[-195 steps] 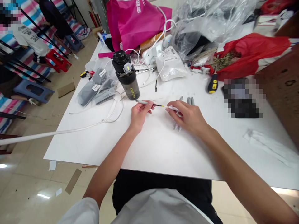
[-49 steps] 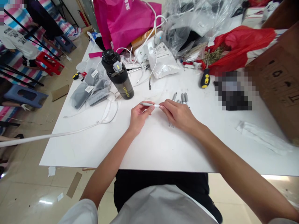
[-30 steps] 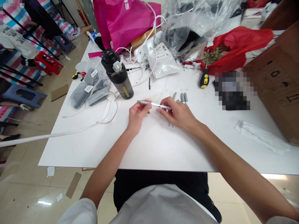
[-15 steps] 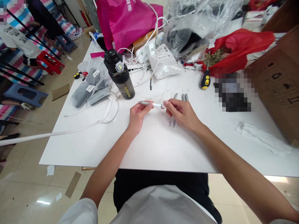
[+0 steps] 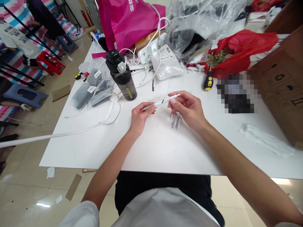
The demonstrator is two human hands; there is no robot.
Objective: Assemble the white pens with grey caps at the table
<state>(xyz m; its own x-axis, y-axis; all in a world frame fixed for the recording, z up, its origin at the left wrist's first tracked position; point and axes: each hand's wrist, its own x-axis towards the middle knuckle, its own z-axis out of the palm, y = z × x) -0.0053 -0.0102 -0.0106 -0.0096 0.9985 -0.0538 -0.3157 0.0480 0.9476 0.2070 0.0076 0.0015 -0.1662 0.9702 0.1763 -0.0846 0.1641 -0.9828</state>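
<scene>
Above the white table, a slim white and grey pen (image 5: 159, 102) slants between both my hands, with a dark mark near its middle. My left hand (image 5: 141, 116) pinches its left part between thumb and fingers, the pointed end sticking out to the left. At the other end, my right hand (image 5: 189, 108) has thumb and fingers closed on the white right part. I cannot make out whether that part is separate. Several more pens (image 5: 175, 122) lie on the table beneath my right hand, which hides most of them.
A black bottle (image 5: 123, 78) stands beyond my left hand, near grey wrapped packages (image 5: 82, 94). A thin black stick (image 5: 152, 85) and a yellow-black screwdriver (image 5: 208, 81) lie farther back. A cardboard box (image 5: 281, 88) borders the right; a white cable (image 5: 71, 134) crosses the left.
My right hand has shifted slightly up and right, and now grips a white length angled upward. The pen's left tip has dipped a little. My left hand stays almost still.
</scene>
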